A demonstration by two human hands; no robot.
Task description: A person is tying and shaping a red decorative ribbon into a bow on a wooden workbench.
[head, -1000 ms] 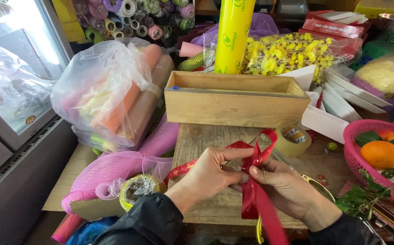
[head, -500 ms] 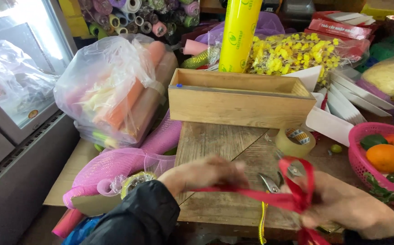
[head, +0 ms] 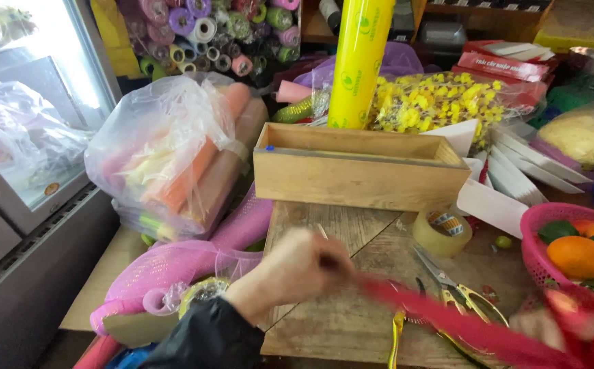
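The left hand (head: 297,270), blurred and closed in a fist, pinches one end of a red satin ribbon (head: 440,318) that stretches taut and low across the worn wooden tabletop (head: 338,321) toward the lower right corner, where the right hand (head: 550,328) is a pale smear behind a bunched red mass of the same ribbon; whether its fingers are clamped or loose cannot be told. Open board lies only between the two hands and the long, shallow, unpainted wooden box (head: 358,167) behind them, and a pair of gold-handled scissors (head: 457,294) lies there, just under the ribbon, with a roll of clear packing tape (head: 442,232) near the box's right corner. The box looks empty from this angle. To the right, a pink plastic mesh basket (head: 540,229) holds oranges with green leaves (head: 577,254). On the left edge, a clear plastic bag of rolled orange and cream paper (head: 174,157) leans over rolls of pink netting (head: 187,263), which hang off the table's edge. Behind the box stand a tall yellow roll of film (head: 360,61), a bunch of small yellow flowers in clear wrap (head: 440,102), and stacked spools of coloured ribbon (head: 208,31). A glass-doored cooler (head: 17,150) closes the left side.
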